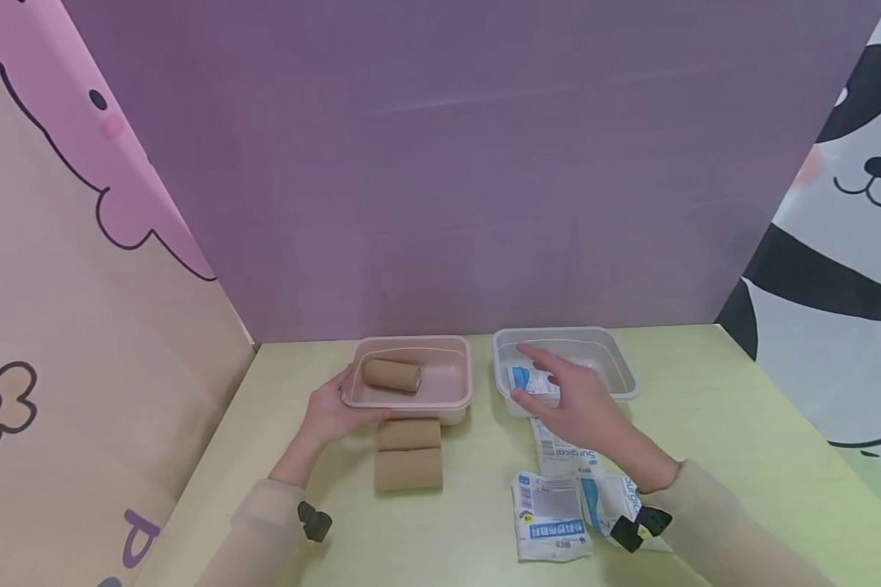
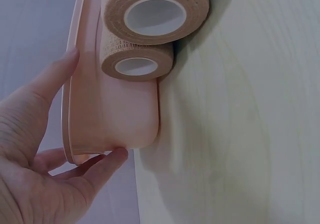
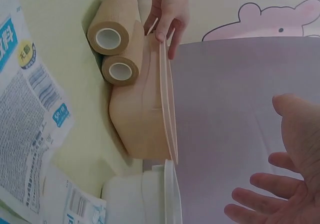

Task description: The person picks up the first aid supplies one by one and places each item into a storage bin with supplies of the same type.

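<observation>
At the pink plastic box point(image 1: 448, 379), my left hand point(image 1: 335, 414) grips the left end, thumb on the rim and fingers against the end wall. A tan bandage roll point(image 1: 392, 376) lies inside. Two more tan rolls, a nearer one point(image 1: 409, 470) and a farther one point(image 1: 409, 434), lie side by side against the box's front; their white cores show in the left wrist view. Above the white plastic box point(image 1: 609, 359) hovers my right hand point(image 1: 580, 401), fingers spread and holding nothing. A white and blue surgical packet point(image 1: 530, 380) lies in that box, partly hidden by the hand.
In front of the white box lie several surgical dressing packets: one nearest point(image 1: 552, 522), one behind it point(image 1: 561, 452) and one beside it point(image 1: 608, 505), partly under the right wrist. A purple panel point(image 1: 440, 179) stands behind the light table point(image 1: 470, 522), with cartoon-printed walls either side.
</observation>
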`<state>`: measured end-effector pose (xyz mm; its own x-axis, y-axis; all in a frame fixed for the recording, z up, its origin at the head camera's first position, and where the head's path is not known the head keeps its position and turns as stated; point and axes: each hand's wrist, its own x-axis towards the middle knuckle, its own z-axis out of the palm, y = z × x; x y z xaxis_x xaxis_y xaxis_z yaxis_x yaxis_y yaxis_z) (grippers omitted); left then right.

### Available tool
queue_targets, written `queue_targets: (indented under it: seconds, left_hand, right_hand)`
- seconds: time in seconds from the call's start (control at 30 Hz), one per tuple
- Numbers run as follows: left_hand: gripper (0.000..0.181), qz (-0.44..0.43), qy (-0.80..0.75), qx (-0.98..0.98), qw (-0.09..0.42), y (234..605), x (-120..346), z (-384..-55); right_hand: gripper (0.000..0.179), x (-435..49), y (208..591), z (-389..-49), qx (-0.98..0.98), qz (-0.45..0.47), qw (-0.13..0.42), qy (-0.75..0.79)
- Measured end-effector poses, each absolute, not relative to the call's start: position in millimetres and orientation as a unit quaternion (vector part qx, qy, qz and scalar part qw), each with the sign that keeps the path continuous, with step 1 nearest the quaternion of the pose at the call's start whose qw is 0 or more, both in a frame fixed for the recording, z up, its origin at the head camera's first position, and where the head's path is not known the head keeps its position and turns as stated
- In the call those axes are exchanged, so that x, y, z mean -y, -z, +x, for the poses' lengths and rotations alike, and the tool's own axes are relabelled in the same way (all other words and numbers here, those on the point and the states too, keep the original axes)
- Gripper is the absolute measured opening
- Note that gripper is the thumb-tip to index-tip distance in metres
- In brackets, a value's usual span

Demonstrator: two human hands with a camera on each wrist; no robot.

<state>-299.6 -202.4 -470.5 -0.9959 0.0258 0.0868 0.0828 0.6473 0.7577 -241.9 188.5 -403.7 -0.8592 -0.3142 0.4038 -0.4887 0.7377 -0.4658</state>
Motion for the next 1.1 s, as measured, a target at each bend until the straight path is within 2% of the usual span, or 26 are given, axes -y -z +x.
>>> queue_targets:
  seconds: [1.1]
  left_hand:
    - [0.113, -0.031, 0.424, 0.902, 0.077, 480, 200, -303]
  right_hand:
    - [0.061, -138, 429, -230, 0.903, 0.286, 0.104, -0.305]
